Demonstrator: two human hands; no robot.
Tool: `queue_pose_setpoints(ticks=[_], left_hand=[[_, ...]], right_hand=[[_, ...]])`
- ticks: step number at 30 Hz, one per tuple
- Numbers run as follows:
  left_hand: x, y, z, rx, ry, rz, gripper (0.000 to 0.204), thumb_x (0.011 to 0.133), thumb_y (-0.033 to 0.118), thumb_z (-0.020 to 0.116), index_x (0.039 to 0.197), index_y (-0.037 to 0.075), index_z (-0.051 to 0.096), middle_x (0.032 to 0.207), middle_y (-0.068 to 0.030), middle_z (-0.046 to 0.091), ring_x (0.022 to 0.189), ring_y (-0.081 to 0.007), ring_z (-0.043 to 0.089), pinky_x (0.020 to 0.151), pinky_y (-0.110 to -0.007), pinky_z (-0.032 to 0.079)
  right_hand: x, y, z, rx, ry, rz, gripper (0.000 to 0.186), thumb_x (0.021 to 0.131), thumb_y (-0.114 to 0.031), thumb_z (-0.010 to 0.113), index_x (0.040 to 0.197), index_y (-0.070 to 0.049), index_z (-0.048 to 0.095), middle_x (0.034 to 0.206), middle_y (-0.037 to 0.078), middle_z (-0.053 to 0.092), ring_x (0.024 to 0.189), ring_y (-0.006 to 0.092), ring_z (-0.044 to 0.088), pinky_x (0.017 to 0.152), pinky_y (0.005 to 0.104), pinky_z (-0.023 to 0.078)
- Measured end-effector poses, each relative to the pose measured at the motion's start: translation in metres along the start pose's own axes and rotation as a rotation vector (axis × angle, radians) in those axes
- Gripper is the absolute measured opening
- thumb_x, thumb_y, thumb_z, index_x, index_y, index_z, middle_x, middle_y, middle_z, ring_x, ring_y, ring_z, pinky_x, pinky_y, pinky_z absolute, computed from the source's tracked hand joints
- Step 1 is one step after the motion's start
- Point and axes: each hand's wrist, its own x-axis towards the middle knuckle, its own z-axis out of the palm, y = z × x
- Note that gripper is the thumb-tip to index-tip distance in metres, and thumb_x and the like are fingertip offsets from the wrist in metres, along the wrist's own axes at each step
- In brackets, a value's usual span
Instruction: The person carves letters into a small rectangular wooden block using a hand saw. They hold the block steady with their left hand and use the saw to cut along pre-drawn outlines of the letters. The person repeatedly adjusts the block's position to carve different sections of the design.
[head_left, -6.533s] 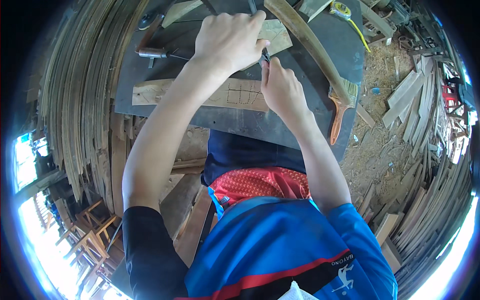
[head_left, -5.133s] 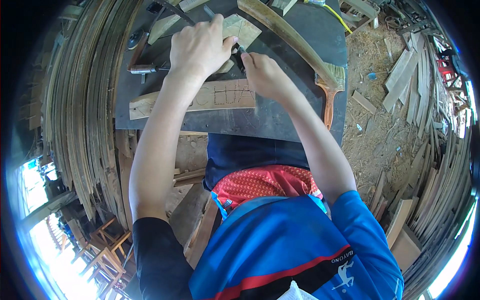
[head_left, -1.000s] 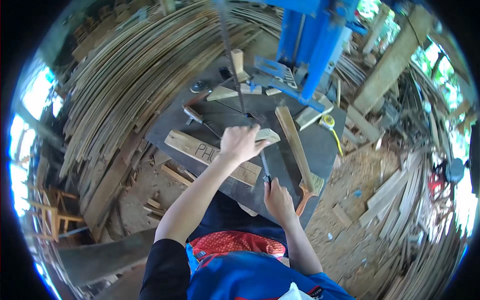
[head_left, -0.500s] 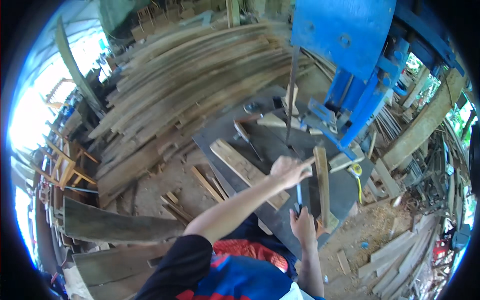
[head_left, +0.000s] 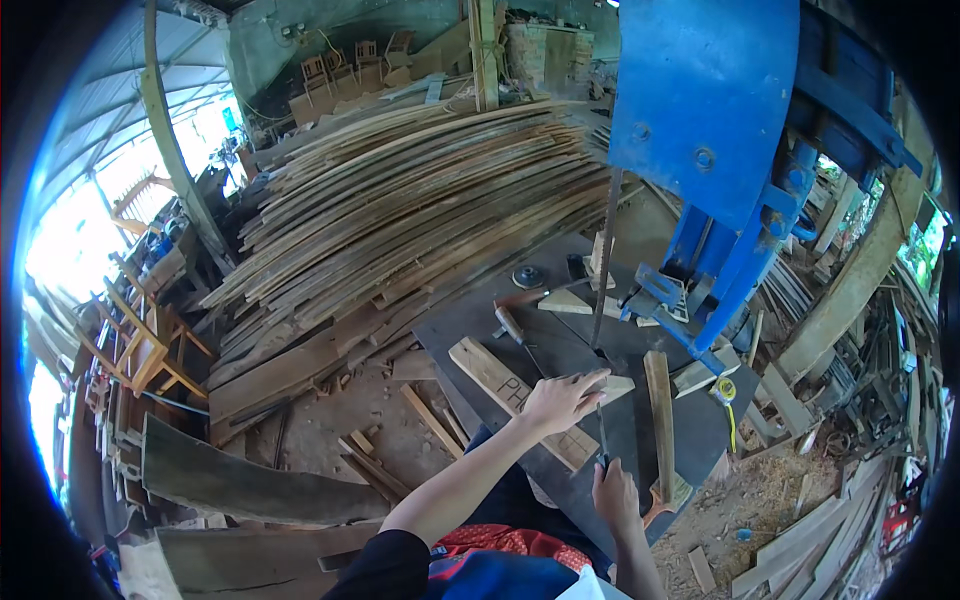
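My left hand (head_left: 563,402) is closed, palm down, on a pale wedge of wood (head_left: 619,389) whose tip shows past the fingers. In my right hand (head_left: 616,492) is a thin metal tool with a dark handle (head_left: 604,462); its slim shaft (head_left: 601,425) points up toward the left hand's fingers. I cannot tell its exact kind. Under the left forearm and hand lies a marked wooden board (head_left: 487,366) on the dark machine table (head_left: 628,440). To the right, a narrow wooden strip (head_left: 659,415) lies lengthwise. The bandsaw blade (head_left: 607,260) stands beyond my hands.
The blue bandsaw housing (head_left: 705,90) hangs over the table's far right. A wooden-handled tool (head_left: 510,325), a round black disc (head_left: 528,277) and a yellow tape measure (head_left: 724,391) lie on the table. Stacked planks (head_left: 400,190) fill the floor beyond; a wooden chair (head_left: 150,350) is far left.
The view has tilted up, so everything sits lower. My left hand has moved a little left of the narrow strip, still with the wedge. The right hand keeps the metal tool.
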Motion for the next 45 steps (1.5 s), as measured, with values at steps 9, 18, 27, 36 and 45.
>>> queue_pose_setpoints(ticks=[9, 18, 27, 36, 45], left_hand=[[0.012, -0.013, -0.005, -0.085, 0.05, 0.091, 0.031, 0.096, 0.027, 0.059, 0.126, 0.018, 0.06, 0.114, -0.0079, 0.07, 0.087, -0.0339, 0.071, 0.071, -0.047, 0.058], [0.027, 0.002, 0.0, -0.103, -0.093, 0.119, 0.034, 0.098, 0.031, 0.059, 0.13, 0.021, 0.06, 0.111, -0.0058, 0.07, 0.095, -0.0284, 0.071, 0.075, -0.043, 0.059], [0.024, -0.012, 0.004, -0.176, -0.038, 0.156, 0.032, 0.095, 0.031, 0.062, 0.125, 0.022, 0.063, 0.118, -0.0046, 0.064, 0.103, -0.0284, 0.068, 0.078, -0.043, 0.059], [0.02, -0.023, 0.006, -0.178, -0.04, 0.127, 0.033, 0.095, 0.033, 0.064, 0.126, 0.022, 0.064, 0.122, -0.0054, 0.066, 0.103, -0.0287, 0.068, 0.078, -0.042, 0.06], [0.017, -0.029, 0.001, -0.24, -0.02, 0.126, 0.033, 0.095, 0.03, 0.064, 0.125, 0.017, 0.062, 0.121, -0.0064, 0.064, 0.101, -0.0293, 0.068, 0.08, -0.043, 0.058]], right_hand=[[0.008, -0.011, -0.006, -0.039, -0.039, 0.062, 0.036, 0.102, -0.036, 0.05, 0.098, 0.0, 0.052, 0.081, 0.032, 0.066, 0.078, 0.0504, 0.066, 0.07, 0.0587, 0.054], [0.003, -0.016, -0.011, -0.029, -0.049, 0.225, 0.037, 0.103, -0.034, 0.05, 0.093, 0.001, 0.054, 0.082, 0.035, 0.065, 0.079, 0.0536, 0.064, 0.072, 0.0626, 0.05], [0.003, -0.042, -0.016, -0.065, -0.009, 0.263, 0.039, 0.103, -0.035, 0.05, 0.094, 0.001, 0.058, 0.08, 0.032, 0.066, 0.08, 0.0511, 0.065, 0.075, 0.0614, 0.048], [0.006, -0.024, -0.003, 0.06, -0.112, 0.253, 0.04, 0.104, -0.037, 0.048, 0.098, 0.002, 0.052, 0.083, 0.038, 0.064, 0.083, 0.0567, 0.063, 0.075, 0.0645, 0.049], [0.012, -0.032, -0.017, 0.012, -0.111, 0.241, 0.04, 0.104, -0.035, 0.048, 0.093, 0.004, 0.053, 0.076, 0.034, 0.064, 0.076, 0.054, 0.064, 0.071, 0.0623, 0.049]])
